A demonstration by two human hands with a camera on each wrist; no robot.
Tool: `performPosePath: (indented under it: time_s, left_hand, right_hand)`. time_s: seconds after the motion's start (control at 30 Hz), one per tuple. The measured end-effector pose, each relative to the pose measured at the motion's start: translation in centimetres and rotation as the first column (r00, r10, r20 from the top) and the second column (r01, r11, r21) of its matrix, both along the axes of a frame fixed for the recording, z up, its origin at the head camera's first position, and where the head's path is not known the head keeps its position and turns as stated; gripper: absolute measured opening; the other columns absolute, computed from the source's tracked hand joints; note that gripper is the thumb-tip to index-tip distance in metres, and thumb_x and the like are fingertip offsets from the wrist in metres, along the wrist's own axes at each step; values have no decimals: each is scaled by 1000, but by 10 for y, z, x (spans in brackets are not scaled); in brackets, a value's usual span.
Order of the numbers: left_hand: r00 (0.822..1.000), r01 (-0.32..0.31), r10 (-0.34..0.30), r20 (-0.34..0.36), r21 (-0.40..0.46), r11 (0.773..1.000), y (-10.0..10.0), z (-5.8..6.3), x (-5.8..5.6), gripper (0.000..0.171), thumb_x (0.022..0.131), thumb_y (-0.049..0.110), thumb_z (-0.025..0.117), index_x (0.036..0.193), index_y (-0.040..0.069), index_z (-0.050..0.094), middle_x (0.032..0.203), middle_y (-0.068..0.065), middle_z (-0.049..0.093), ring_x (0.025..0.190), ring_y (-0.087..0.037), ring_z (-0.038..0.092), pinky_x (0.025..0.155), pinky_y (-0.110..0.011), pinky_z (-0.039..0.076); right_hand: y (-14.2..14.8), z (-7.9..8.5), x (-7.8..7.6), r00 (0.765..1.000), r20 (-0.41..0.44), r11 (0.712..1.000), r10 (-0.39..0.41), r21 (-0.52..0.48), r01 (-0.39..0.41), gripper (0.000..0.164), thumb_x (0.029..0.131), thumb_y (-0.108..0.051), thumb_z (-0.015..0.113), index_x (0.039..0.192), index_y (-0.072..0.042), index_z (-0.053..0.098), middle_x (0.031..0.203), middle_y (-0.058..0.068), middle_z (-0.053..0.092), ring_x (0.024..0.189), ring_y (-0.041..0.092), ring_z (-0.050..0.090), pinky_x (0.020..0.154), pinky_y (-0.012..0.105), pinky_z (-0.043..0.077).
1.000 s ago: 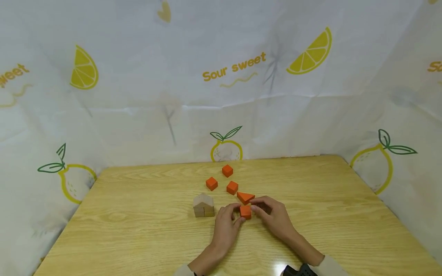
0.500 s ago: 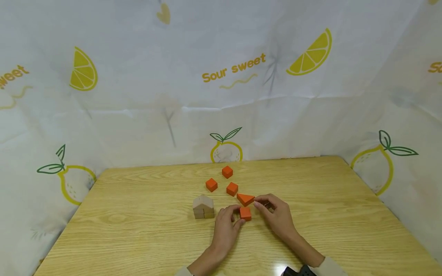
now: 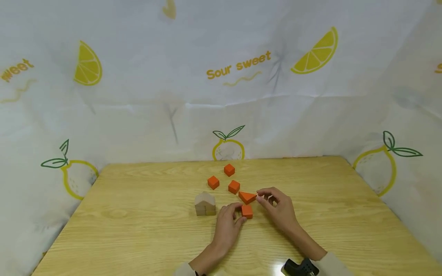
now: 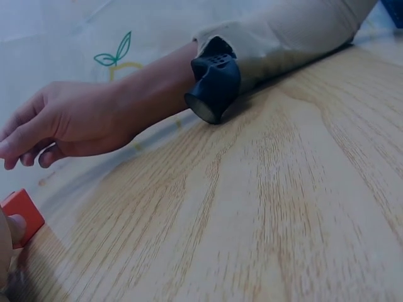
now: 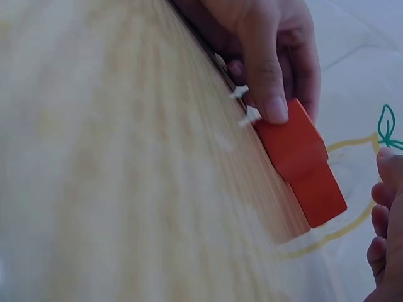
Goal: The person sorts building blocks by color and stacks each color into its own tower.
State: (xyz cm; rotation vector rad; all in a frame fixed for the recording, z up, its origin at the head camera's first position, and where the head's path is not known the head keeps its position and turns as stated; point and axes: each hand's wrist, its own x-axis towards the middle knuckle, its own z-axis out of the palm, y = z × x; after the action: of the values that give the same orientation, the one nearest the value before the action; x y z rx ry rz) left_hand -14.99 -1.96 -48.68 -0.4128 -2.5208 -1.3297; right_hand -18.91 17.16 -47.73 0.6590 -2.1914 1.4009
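Note:
An orange cube [image 3: 246, 211] sits on the table, and my left hand [image 3: 226, 226] holds it between thumb and curled index finger. In the right wrist view, the left thumb [image 5: 271, 94] lies against the near face of the orange block [image 5: 296, 141]. Just beyond the cube lies an orange triangular block [image 3: 247, 197], flat on the wood. My right hand [image 3: 279, 209] hovers by that triangle's right corner, fingers loosely bent, with nothing seen between them. The left wrist view shows the right hand [image 4: 82, 119] raised above the tabletop.
Left of the hands stands a small house shape of plain wooden blocks [image 3: 205, 204]. Farther back are three more orange cubes: one nearer [image 3: 234, 187], one to the left [image 3: 213, 182], one farthest [image 3: 229, 170]. A lemon-printed white cloth [image 3: 165, 126] hangs behind the wooden table [image 3: 138, 234].
My right hand has drawn back from the orange cube, to the right and slightly away from me. The left hand stays on the cube. The head view has shifted a little.

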Motion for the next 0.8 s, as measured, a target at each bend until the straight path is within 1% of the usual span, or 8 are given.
performPosePath:
  time_s: [0.13,0.2,0.27,0.43,0.57,0.67,0.8]
  left_hand:
    - [1000,-1,1,16,15,1000,2,1,-1,36,81,11,76,114,5,65,79,5,51,73,-7,40,62,-21,37]
    - [1000,-5,4,16,18,1000,2,0,0,35,81,10,77,113,5,65,79,4,51,73,-7,41,62,-22,37]
    - [1000,-8,8,8,16,1000,1,0,0,35,80,10,77,113,5,65,80,4,51,73,-7,41,62,-22,37]
    - [1000,-14,14,-7,8,1000,0,-1,1,35,80,10,77,113,6,65,79,5,49,73,-6,40,61,-21,36]
    - [1000,-6,6,7,10,1000,0,-3,0,35,80,11,77,113,7,65,79,5,49,73,-6,40,62,-21,36]
    - [1000,-6,6,-1,6,1000,0,-3,-1,34,81,11,76,112,7,65,79,5,50,74,-7,40,62,-21,36]
    - [1000,-5,5,-12,-1,1000,0,-4,-2,34,81,11,76,112,7,65,80,4,51,73,-7,41,62,-21,37]
  right_hand:
    - [-3,20,1,1000,9,999,-23,-28,23,19,83,7,69,101,-1,67,92,11,66,77,16,55,62,22,45]
    - [-7,30,2,1000,18,998,-19,-51,20,21,82,10,68,100,0,67,92,19,65,79,20,56,64,23,45]
    - [-8,31,0,1000,23,998,-4,-57,6,22,83,11,68,102,1,66,95,21,64,81,21,56,67,24,46]
    - [-13,32,-7,998,60,998,28,-50,-25,22,84,8,68,105,1,66,99,21,64,88,31,56,72,27,48]
    - [-19,32,-14,996,73,997,53,-63,-48,22,84,7,67,105,2,65,102,21,65,91,37,56,74,35,48]
    - [-24,31,-20,993,81,994,81,-73,-75,22,85,6,67,107,4,64,104,24,64,94,39,55,76,41,47]
    - [-28,22,-31,989,93,990,117,-92,-109,23,86,5,67,109,3,64,106,24,63,96,39,55,78,48,45]
